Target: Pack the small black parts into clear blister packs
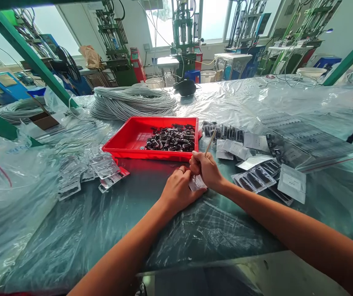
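Observation:
My right hand (pixel 207 169) is closed around a thin, pale stick (pixel 211 142) that points up and away from its fist. Under it and to the left, my left hand (pixel 178 187) grips a small clear plastic packet (pixel 196 183) against the table, its thumb along the near edge. The packet's contents are mostly covered by my fingers. Just beyond both hands sits a red tray (pixel 145 154) with many small black connector-like parts (pixel 173 139) heaped on its right side. To the right lie packets filled with black parts (pixel 255 179).
Flat clear packets (pixel 102 164) lie left of the tray. A large coil of grey cable (pixel 133 100) rests behind it. At right is a big clear bag (pixel 312 139) of packed sheets. Plastic film covers the green table (pixel 102 230). Green machines (pixel 182 33) stand beyond.

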Demonstrator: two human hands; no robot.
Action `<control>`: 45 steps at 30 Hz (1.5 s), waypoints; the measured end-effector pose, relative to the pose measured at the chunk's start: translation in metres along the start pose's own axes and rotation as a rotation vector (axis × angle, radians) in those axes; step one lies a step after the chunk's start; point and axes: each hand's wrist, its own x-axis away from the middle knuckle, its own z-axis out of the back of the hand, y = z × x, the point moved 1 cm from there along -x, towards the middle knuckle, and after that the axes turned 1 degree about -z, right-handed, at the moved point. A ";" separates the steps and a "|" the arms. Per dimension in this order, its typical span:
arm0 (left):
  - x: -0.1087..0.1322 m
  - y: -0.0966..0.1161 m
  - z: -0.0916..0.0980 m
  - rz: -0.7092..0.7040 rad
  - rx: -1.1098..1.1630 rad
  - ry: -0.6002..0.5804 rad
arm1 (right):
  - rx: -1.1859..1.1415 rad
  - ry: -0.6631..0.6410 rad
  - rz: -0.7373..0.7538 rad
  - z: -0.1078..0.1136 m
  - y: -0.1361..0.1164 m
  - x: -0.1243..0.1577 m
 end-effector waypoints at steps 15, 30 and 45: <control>-0.005 -0.011 0.022 0.009 -0.117 -0.163 | -0.240 -0.003 0.016 0.010 -0.037 0.007; -0.005 -0.013 0.006 -0.011 0.117 -0.055 | -0.063 0.035 0.063 -0.009 0.004 0.008; -0.008 -0.019 0.018 -0.025 0.639 -0.113 | 0.450 0.104 -0.235 0.064 -0.060 -0.020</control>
